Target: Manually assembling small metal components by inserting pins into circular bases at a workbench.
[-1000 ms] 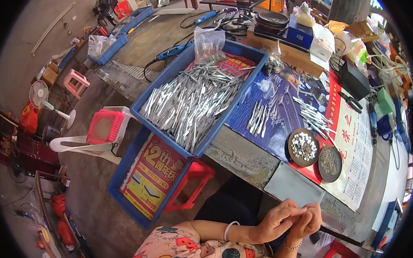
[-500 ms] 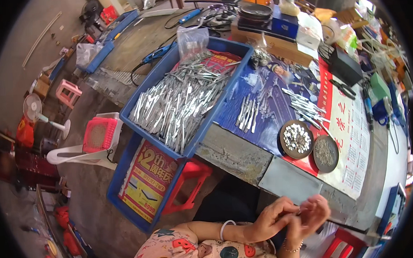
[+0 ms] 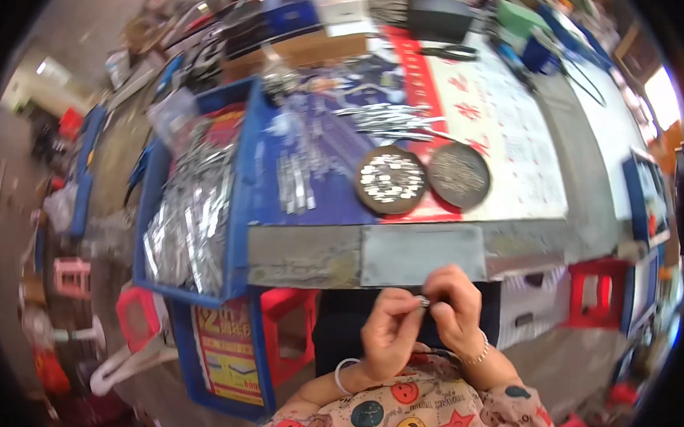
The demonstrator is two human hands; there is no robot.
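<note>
My left hand and my right hand meet in front of the table edge, fingers pinched together. Between the fingertips is a small shiny metal piece, too small and blurred to name further; both hands seem to grip it. Just beyond my hands, a flat grey metal plate lies at the table's edge. Farther in stand a round dish of small white-silver discs and a round dish of fine greyish bits. Behind them lies a pile of slim silver metal strips, and a few more strips lie to the left.
At the left, a blue tray is heaped with many silver strips, with a second blue tray below it. A red stool stands under the table, another red stool at right. Black pliers and a dark box lie farther back.
My view has swung to the right, so the table now appears squarer and farther left. My hands stay together at the table edge, and the metal piece now shows between my fingertips.
</note>
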